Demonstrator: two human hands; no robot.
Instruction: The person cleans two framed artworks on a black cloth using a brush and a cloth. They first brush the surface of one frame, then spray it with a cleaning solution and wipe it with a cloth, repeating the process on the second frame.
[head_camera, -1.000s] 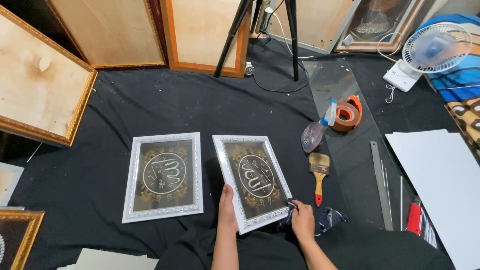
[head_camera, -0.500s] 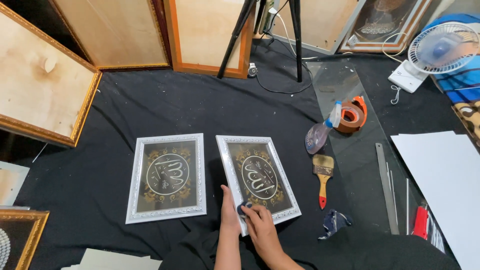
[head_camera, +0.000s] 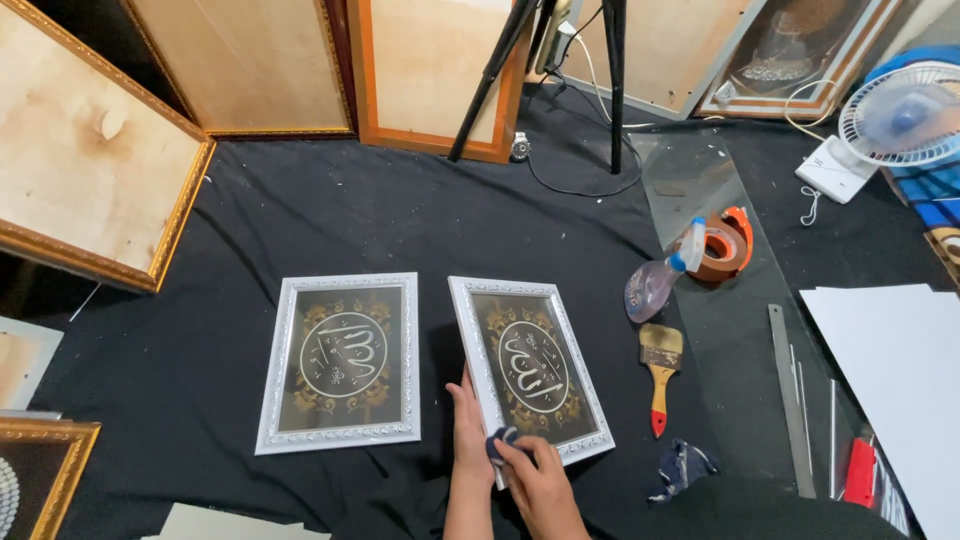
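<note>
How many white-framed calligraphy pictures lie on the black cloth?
2: one white-framed picture lies flat left of the hands; the other is tilted, steadied by the left hand while the right hand presses a cloth to its corner.

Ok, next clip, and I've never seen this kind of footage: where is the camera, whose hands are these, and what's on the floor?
The camera sits on a person's head and looks down at their own two bare hands. The left hand steadies the right-hand picture frame, white with a dark print, by its left edge. The right hand presses a dark cloth onto that frame's lower corner. A matching frame lies flat beside it on the black floor covering. To the right lie a spray bottle, a paintbrush, a tape roll and a metal ruler.
</note>
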